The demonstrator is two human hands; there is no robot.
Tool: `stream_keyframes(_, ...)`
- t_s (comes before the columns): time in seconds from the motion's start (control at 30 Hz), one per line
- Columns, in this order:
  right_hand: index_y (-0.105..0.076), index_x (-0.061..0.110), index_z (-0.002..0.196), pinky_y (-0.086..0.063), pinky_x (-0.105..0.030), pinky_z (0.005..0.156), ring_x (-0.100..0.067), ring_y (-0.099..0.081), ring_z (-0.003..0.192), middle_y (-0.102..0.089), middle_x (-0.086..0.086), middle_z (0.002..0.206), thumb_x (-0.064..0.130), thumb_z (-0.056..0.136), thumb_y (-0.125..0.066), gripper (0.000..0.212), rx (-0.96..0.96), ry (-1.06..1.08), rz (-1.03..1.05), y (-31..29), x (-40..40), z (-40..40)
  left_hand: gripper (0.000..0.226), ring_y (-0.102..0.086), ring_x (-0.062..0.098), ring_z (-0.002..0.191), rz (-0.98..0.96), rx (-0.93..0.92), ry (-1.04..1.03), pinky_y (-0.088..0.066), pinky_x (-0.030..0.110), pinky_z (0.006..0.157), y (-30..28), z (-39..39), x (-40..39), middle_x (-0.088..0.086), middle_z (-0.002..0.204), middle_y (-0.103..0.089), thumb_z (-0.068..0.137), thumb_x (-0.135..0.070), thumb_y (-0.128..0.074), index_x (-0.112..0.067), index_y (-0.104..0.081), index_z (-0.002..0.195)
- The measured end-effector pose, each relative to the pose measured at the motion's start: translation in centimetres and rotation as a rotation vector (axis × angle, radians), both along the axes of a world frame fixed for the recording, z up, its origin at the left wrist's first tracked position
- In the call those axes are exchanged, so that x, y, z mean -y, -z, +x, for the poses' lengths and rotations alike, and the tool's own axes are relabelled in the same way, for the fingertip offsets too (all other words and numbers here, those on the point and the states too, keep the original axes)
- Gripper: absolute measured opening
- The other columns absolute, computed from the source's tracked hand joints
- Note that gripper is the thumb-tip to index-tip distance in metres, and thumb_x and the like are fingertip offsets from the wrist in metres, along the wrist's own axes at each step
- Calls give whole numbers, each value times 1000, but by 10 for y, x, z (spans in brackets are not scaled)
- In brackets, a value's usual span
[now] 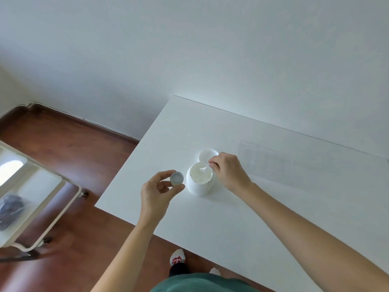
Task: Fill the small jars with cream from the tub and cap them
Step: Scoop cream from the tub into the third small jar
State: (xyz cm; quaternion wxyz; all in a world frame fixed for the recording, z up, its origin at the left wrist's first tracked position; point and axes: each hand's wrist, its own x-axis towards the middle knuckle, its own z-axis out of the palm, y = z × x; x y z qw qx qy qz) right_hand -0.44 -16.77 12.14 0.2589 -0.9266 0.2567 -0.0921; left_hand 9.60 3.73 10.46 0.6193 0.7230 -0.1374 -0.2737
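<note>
Lid (208,155), perhaps, behind tub (200,179)

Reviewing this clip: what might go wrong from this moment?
The left hand holds the small jar in the air beside the tub, so cream carried across may drip onto the table. The right hand pinches a thin tool over the tub; it could slip. The tub's lid lies close behind.

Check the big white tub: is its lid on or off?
Off. The tub stands open on the table, white cream visible inside; its lid lies just behind it.
</note>
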Motion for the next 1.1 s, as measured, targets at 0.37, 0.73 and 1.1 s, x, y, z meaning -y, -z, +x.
stream_keyframes(0.37, -54, -3, 70, -36, -36, 56, -24, -39, 65, -49, -17, 68, -3, 88, -45, 20, -261, -7, 17, 21, -18, 28, 39, -65, 21, 74, 22, 5, -2, -52, 22, 67, 3, 1, -11, -7, 85, -78, 70, -13, -90, -40, -73, 94)
stream_keyframes(0.73, -69, -1, 83, -46, -26, 71, -22, -60, 84, -68, -7, 88, 3, 90, -49, 21, -151, 302, 276, 4, 6, 18, 37, -51, 18, 64, 61, -10, 18, -42, 13, 53, 7, 1, -6, -2, 69, -75, 71, -16, -90, -39, -72, 94)
stream_keyframes(1.1, -72, 10, 80, -39, -26, 62, -15, -53, 76, -67, 1, 77, 12, 90, -56, 19, 72, 613, 639, -32, 27, -10, 32, -60, 5, 54, 132, 29, 72, -41, 9, 50, 2, 1, 40, -6, 65, -72, 67, -13, -89, -31, -73, 88)
